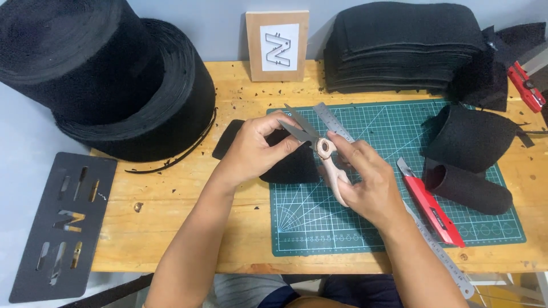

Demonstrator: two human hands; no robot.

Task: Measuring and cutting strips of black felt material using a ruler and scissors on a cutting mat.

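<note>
My right hand [371, 182] grips scissors [319, 145] with pale pink handles, blades open and pointing up-left. My left hand [257, 145] pinches a flat black felt piece [291, 168] at the blades. The felt lies partly over the left edge of a green cutting mat [399, 228]. A second black felt piece [225, 140] lies on the wooden table just left of my left hand.
A steel ruler [439, 251] runs diagonally across the mat, a red utility knife [431, 208] beside it. Rolled black felt [471, 185] sits right, stacked felt sheets [399, 45] behind, big felt rolls [114, 74] far left. A dark metal stencil [60, 228] overhangs the table's left edge. A small wooden sign [278, 45] stands at the back.
</note>
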